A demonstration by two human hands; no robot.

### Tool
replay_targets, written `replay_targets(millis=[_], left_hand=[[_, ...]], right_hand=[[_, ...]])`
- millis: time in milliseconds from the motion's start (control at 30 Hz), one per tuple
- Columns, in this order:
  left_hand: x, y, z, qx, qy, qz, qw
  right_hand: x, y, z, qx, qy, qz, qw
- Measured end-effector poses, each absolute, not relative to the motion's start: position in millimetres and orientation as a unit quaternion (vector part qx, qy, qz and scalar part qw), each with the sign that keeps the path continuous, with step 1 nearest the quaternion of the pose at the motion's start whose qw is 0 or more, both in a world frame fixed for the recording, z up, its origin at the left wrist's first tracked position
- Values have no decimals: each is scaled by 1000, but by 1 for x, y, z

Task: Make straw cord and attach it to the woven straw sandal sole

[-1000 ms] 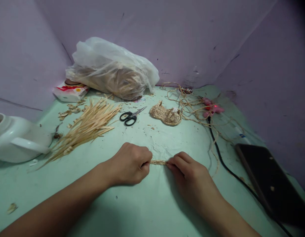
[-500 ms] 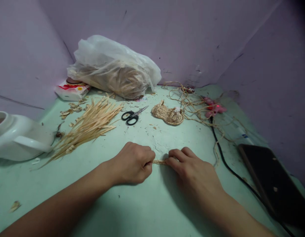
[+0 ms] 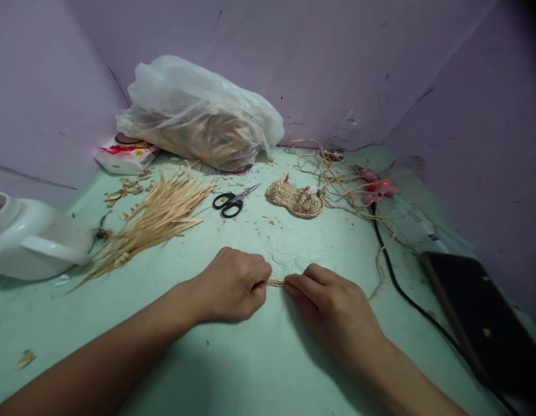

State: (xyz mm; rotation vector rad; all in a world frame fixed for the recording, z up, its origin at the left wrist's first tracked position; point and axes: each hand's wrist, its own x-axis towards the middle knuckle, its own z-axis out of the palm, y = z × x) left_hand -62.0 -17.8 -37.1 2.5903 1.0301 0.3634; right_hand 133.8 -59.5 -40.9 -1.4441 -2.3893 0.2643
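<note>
Pinching a short straw braid (image 3: 276, 282) between left hand (image 3: 231, 286) and right hand (image 3: 332, 303), both curled tight at its ends, lying nearer than the scissors (image 3: 232, 200) on the table (image 3: 233, 358).

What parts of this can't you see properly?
- Braided straw piece, head view: only a short bit shows; the left hand and right hand cover its ends.
- White jug: cut off by the left edge.
- Plastic bag: cloudy film blurs its contents.
</note>
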Motion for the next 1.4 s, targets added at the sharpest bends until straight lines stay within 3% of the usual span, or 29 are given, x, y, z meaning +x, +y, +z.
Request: replay_targets(millis=[300,633,1000,1400], left_hand=[[-60,-17,-35,888,391,132,204],[-75,-5,-12,859,415,51,297],[-48,-22,-37,899,367,186,152],[-42,-19,-41,937,266,220,52]], right_hand=[[134,-58,-47,-505,-845,59,165],[131,-58,-52,-512,-836,49,190],[131,-58,-51,-517,-831,61,196],[136,-53,-56,-511,-824,128,208]])
